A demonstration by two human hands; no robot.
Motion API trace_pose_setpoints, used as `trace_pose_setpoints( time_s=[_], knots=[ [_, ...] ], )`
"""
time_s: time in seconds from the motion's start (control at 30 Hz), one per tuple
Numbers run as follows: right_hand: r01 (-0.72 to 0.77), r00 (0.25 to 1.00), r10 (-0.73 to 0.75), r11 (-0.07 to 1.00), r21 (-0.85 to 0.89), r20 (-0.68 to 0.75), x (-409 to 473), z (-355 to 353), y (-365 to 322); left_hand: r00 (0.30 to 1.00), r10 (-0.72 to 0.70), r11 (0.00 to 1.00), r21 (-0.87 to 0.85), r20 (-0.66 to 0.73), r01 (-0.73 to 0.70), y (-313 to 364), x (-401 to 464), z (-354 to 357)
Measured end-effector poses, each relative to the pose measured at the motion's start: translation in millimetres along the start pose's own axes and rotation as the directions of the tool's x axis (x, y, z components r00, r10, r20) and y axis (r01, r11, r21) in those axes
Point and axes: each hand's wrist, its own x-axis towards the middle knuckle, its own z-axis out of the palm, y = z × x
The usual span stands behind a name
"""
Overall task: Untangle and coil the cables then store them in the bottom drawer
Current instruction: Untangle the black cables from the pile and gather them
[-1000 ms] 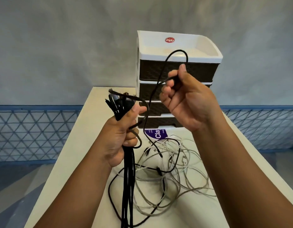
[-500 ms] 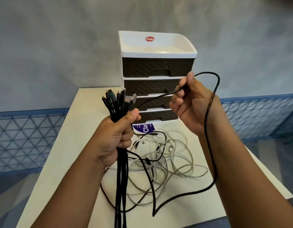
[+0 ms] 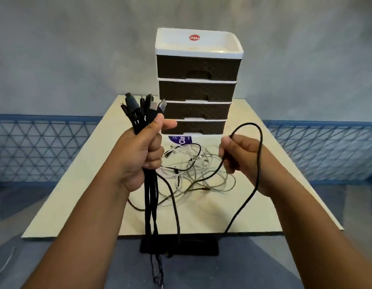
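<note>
My left hand (image 3: 139, 157) is shut around a bundle of black cables (image 3: 150, 205); their plugs stick up above my fist and the strands hang down past the table's front edge. My right hand (image 3: 241, 157) pinches a single black cable (image 3: 259, 163) that loops over my wrist and drops toward the table edge. Between my hands a tangle of white and grey cables (image 3: 193, 172) lies on the table. Behind it stands the drawer unit (image 3: 198, 65), white top, dark brown drawers, all closed, the bottom drawer (image 3: 201, 127) lowest.
The cream table (image 3: 76, 195) is small; its front edge is near my forearms. A purple label (image 3: 179, 139) lies in front of the drawer unit. A dark base (image 3: 191, 247) sits under the table front. A blue lattice rail (image 3: 34, 147) runs along the grey wall.
My right hand has dropped lower and to the right with the single black cable, whose loop now trails over my wrist. The left hand keeps the bundle. The view has pulled back from the table.
</note>
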Motion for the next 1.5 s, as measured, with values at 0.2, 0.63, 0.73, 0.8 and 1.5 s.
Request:
trace_pose_setpoints(
  time_s=[0.2,0.63,0.73,0.8,1.5],
  knots=[
    [0.05,0.872,0.266,0.788,-0.614,0.411,-58,9,10,1.0,0.021,0.999,-0.029,-0.018,-0.021,0,-38,26],
    [-0.022,0.579,0.626,0.652,-0.758,0.522,-115,68,124,0.995,0.092,0.99,-0.101,-0.043,-0.096,16,-67,60],
    [-0.186,0.552,0.674,0.674,-0.715,0.491,-132,64,141,0.994,0.098,0.991,-0.091,-0.038,-0.102,14,-72,62],
    [-0.237,0.515,0.751,0.588,-0.774,0.413,-138,52,154,0.994,0.1,0.991,-0.086,-0.041,-0.103,13,-75,61],
    [0.017,0.979,-0.03,0.998,0.062,0.204,-117,78,22,0.999,0.034,0.987,-0.156,-0.032,-0.038,13,-85,77]
  ],
)
